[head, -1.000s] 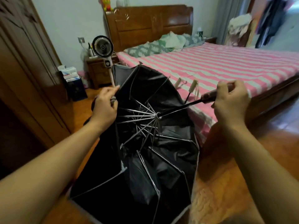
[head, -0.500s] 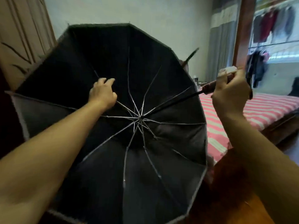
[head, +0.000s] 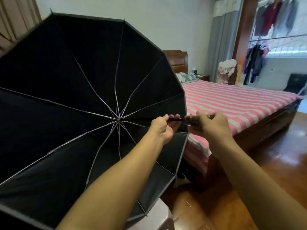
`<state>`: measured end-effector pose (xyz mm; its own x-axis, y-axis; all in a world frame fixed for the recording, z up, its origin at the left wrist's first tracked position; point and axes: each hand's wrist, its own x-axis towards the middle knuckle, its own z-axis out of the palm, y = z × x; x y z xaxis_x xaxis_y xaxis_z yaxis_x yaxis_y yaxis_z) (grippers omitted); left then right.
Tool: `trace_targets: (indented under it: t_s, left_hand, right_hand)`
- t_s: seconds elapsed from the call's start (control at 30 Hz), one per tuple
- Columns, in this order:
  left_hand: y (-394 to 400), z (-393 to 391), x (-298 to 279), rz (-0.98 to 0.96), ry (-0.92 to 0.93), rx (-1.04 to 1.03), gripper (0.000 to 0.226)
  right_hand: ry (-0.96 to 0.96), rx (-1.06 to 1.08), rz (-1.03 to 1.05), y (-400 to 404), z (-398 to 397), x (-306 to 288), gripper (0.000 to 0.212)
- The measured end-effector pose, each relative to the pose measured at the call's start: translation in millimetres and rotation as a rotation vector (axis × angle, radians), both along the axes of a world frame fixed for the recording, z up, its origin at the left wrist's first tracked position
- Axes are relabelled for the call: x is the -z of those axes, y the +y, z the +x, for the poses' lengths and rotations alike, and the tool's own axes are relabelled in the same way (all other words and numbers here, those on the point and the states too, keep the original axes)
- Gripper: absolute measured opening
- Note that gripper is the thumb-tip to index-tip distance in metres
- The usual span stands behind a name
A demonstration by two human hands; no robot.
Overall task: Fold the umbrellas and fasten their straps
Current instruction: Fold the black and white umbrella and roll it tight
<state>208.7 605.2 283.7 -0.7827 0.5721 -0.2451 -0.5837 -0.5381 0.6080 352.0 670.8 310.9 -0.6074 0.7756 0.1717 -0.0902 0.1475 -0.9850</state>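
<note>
A grey stool [head: 154,218], partly cut off, sits lowest. Open black umbrella [head: 69,90] fills the left, hiding the wall. Left hand [head: 163,128] pinches its shaft; right hand [head: 211,124] grips the blurred handle. Striped bed [head: 232,103] beyond.

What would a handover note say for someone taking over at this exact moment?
Left hand: pinches the umbrella's shaft.
Right hand: grips the handle.
Umbrella: fully open, canopy facing away, held up beside the bed.
Done: nothing visibly folded.
Left: collapse the canopy, shorten the shaft, wrap and fasten the strap. No strap or other umbrella is visible.
</note>
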Motion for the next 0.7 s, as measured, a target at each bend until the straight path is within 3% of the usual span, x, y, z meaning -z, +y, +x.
trace_targets:
  t_s: [0.13,0.2,0.37,0.5,0.6,0.7]
  left_hand:
    - [-1.1,4.8,-2.6,-0.096,0.146,0.011,0.017]
    - [-0.1,5.2,-16.1,-0.128,0.260,0.002,0.012]
    - [-21.4,-11.4,-37.7,-0.342,0.555,0.107,0.011]
    - [-46.7,-26.9,-25.0,-0.582,0.544,0.116,0.016]
    - [-66.8,-45.2,-9.1,-0.661,0.465,0.032,0.029]
    - [-89.2,-54.8,0.0,-0.729,0.453,-0.055,0.020]
  right_hand:
    - [-0.570,-0.288,0.284,29.0,3.4,-22.7,0.026]
    - [-0.670,-0.363,0.308,34.4,-3.9,-25.4,0.035]
    - [-0.361,-0.593,-0.129,36.3,-13.2,-4.8,0.027]
    - [-0.261,-0.432,-0.072,11.6,-21.5,9.7,0.019]
    - [-0.222,-0.327,-0.180,2.4,-26.6,14.9,0.014]
    - [-0.232,-0.337,-0.173,-2.7,-29.4,18.5,0.012]
